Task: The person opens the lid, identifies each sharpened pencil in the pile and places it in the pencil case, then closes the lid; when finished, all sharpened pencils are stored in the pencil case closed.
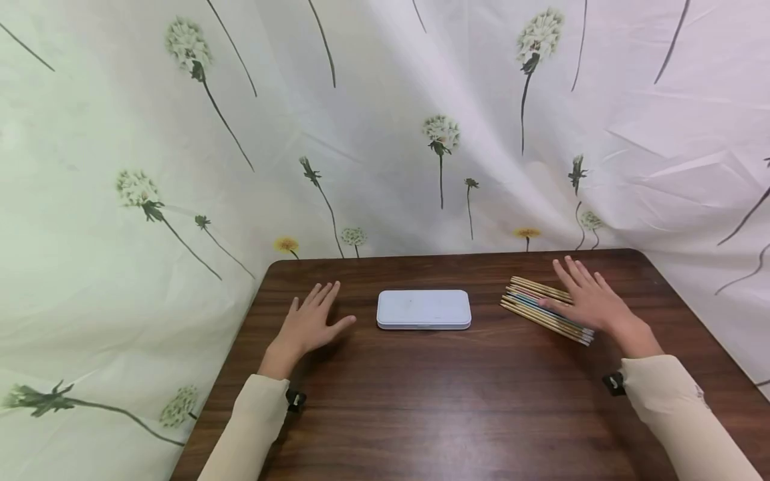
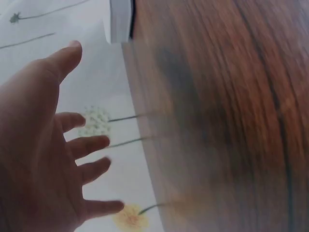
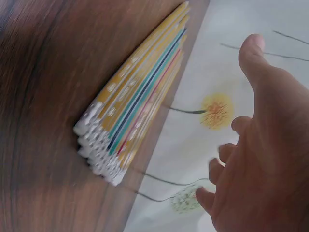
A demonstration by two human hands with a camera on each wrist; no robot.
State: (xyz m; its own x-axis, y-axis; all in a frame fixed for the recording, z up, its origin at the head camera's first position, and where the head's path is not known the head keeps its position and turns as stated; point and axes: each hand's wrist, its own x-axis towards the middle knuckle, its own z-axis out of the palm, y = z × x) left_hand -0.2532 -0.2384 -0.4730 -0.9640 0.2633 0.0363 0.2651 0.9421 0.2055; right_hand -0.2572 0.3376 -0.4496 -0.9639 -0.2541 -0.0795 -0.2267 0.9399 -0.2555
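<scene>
My left hand [image 1: 308, 329] hovers over the left part of the table with its fingers spread and nothing in it. To its right lies a closed white pencil case [image 1: 424, 309], whose end [image 2: 119, 21] shows at the top of the left wrist view. My right hand [image 1: 592, 304], fingers also spread, is above a row of pencils [image 1: 535, 308] and covers part of them in the head view. In the right wrist view the pencils [image 3: 140, 92] lie side by side, mostly yellow, with teal and pink ones among them and whitish ends together.
The dark wooden table [image 1: 433, 401] has rounded far corners. Behind it hangs a white cloth [image 1: 385, 167] printed with dandelions, reaching down to the table's far edge and past both sides. A dark wrist device [image 1: 614, 383] sits at the right cuff.
</scene>
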